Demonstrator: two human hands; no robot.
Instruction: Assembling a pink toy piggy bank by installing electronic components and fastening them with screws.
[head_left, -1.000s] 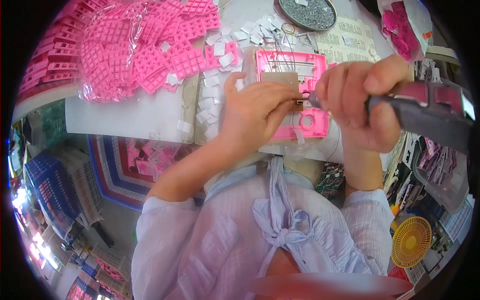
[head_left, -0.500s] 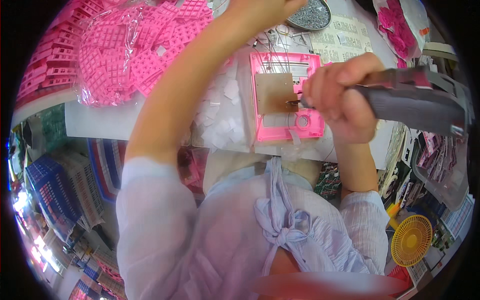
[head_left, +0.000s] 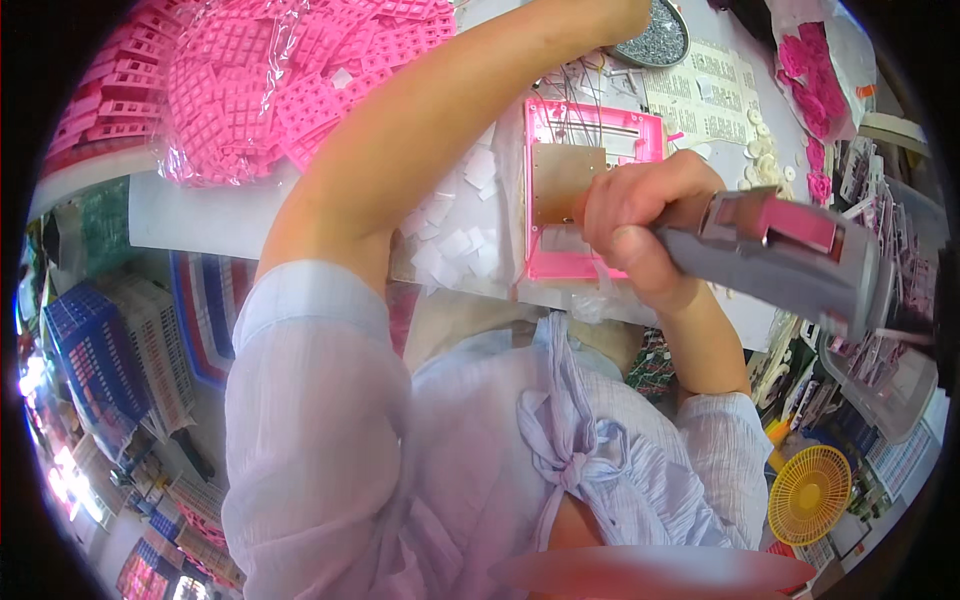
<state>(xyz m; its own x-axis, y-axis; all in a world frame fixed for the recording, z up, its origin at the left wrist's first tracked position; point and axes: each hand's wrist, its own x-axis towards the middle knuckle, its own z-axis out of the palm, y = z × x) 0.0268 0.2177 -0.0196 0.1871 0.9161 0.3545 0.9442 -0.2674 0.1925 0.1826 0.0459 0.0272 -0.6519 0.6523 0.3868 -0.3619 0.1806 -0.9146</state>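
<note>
My right hand point(head_left: 645, 220) is wrapped round a grey electric screwdriver point(head_left: 770, 255), whose back end slants down to the right. Its bit is hidden behind my fingers. Beneath that hand lies a pink plastic housing point(head_left: 570, 265) with a flat brown board point(head_left: 565, 185) set in it. Thin wires point(head_left: 575, 120) run out over the housing's far edge. My left arm reaches across to the far side, where my left hand point(head_left: 628, 18) is at a round metal dish point(head_left: 687, 47) of small screws. The top edge of the picture cuts that hand off, and its fingertips do not show.
A clear bag of pink grid-shaped parts point(head_left: 225, 110) fills the far left. White paper-like squares point(head_left: 455, 250) lie left of the housing. Right of it are a printed sheet point(head_left: 715, 90) and white round pieces point(head_left: 765, 160). A yellow basket point(head_left: 810, 495) stands low at the right.
My left hand has come to the screw dish. The screwdriver has tilted, its back end now lower, and its bit has gone out of sight. The whole view has shifted slightly.
</note>
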